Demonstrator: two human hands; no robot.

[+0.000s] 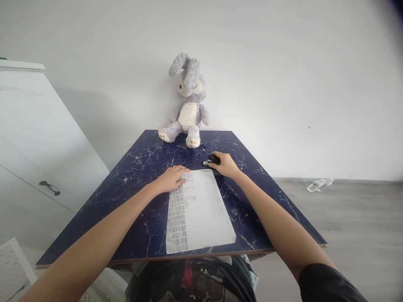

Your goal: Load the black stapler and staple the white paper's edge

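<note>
A white sheet of paper [198, 209] with printed text down its left side lies on the dark blue marbled table [138, 167]. My left hand [171, 178] rests flat on the sheet's upper left corner, fingers stretched out. My right hand [226, 164] reaches past the sheet's top right corner and closes over a small black stapler [211, 160] lying on the table.
A grey plush rabbit [188, 102] sits at the table's far edge against the white wall. A white cabinet [28, 138] with a dark handle stands to the left. An empty plastic bottle [319, 184] lies on the grey floor at right.
</note>
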